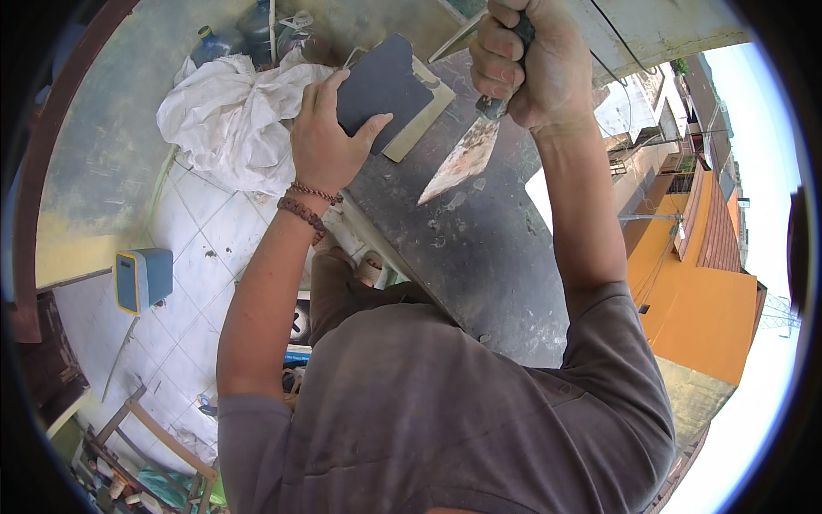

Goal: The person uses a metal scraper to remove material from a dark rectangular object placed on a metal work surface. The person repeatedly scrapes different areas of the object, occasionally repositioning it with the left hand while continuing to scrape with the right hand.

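My left hand (330, 137) grips the left edge of a dark grey slab (390, 90) with a chipped right edge, the thumb across its face. Behind the slab lies a pale beige board (419, 128). Raised at the upper right, my right hand (535, 73) is closed around the dark handle of a broad, pointed knife (462, 158). Its blade is stained with rust and points down and to the left, apart from the slab. Both lie over a dark, scuffed ledge (462, 257).
A white sack (240, 116) and large plastic bottles (257, 30) stand at the upper left. On the white tiled floor (201, 257) is a blue-grey box with a yellow rim (141, 278). A wooden frame (167, 437) lies lower left. Beyond the ledge's right side is an orange building (685, 300).
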### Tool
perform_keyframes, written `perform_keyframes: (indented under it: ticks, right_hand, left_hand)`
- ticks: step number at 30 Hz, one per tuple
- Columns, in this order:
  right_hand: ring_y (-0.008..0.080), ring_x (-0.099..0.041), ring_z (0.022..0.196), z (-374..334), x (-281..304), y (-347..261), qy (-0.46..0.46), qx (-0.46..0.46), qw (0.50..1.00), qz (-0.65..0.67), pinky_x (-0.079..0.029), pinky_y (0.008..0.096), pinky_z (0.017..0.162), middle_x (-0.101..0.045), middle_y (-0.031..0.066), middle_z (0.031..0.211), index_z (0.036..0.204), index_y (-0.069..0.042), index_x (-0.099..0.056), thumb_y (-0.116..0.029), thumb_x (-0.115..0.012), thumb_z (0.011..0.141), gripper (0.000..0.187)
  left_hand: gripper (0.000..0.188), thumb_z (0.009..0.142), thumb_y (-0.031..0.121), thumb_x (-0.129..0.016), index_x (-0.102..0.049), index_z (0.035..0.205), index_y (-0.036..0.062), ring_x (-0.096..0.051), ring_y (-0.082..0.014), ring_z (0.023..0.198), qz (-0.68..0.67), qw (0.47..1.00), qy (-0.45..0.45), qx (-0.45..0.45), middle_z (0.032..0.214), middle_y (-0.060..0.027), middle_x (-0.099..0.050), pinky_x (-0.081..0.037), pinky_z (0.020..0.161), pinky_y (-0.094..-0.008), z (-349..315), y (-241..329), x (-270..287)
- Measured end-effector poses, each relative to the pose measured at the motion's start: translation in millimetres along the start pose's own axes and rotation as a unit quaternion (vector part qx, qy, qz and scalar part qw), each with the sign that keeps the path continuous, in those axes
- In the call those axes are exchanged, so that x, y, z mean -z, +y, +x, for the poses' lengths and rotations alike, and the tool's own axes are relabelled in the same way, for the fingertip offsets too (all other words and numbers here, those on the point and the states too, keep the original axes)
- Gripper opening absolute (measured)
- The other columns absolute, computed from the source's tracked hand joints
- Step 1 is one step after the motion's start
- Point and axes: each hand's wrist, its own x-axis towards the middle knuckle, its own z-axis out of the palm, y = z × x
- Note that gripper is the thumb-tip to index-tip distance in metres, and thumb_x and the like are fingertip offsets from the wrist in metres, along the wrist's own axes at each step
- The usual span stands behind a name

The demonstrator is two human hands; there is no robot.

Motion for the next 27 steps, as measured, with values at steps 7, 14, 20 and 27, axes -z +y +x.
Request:
perform_keyframes:
  ticks: [7,14,20,27]
  right_hand:
    - [0.01,-0.036,0.045,-13,-32,32,0.002,-0.024,0.996,-0.089,-0.031,0.0268,0.042,-0.042,-0.0006,0.057,0.071,-0.012,-0.045,-0.024,-0.058,0.097,0.031]
    - [0.0092,-0.037,0.045,-15,-31,44,0.017,-0.071,0.993,-0.089,-0.03,0.0272,0.042,-0.042,-0.0008,0.057,0.076,-0.01,-0.048,-0.023,-0.059,0.097,0.027]
    - [0.0109,-0.043,0.044,-2,-9,12,0.015,-0.042,0.999,0.025,-0.035,0.0285,0.041,-0.049,0.002,0.058,0.082,-0.003,-0.06,-0.016,-0.061,0.095,0.018]
    - [0.0114,-0.045,0.043,-3,-6,7,-0.074,-0.016,0.995,0.066,-0.036,0.0287,0.04,-0.05,0.0024,0.057,0.078,-0.005,-0.06,-0.013,-0.063,0.094,0.019]
  left_hand:
    - [0.075,0.079,0.049,-0.083,-0.057,0.133,0.0049,-0.064,-0.0368,0.106,0.024,0.997,0.036,-0.063,0.117,-0.0163,-0.062,-0.053,0.09,-0.0455,1,-9,-9]
    - [0.075,0.079,0.049,-0.083,-0.057,0.133,0.0043,-0.063,-0.0375,0.107,0.012,0.998,0.033,-0.061,0.117,-0.0175,-0.062,-0.053,0.09,-0.0459,1,-8,-8]
    - [0.074,0.08,0.048,-0.083,-0.057,0.132,0.0033,-0.064,-0.0376,0.106,0.005,0.998,0.034,-0.061,0.117,-0.0174,-0.062,-0.053,0.089,-0.0458,2,-6,-6]
    - [0.072,0.08,0.046,-0.083,-0.057,0.132,0.0041,-0.063,-0.038,0.106,0.003,0.997,0.039,-0.063,0.117,-0.0175,-0.062,-0.053,0.089,-0.0458,2,-7,-4]
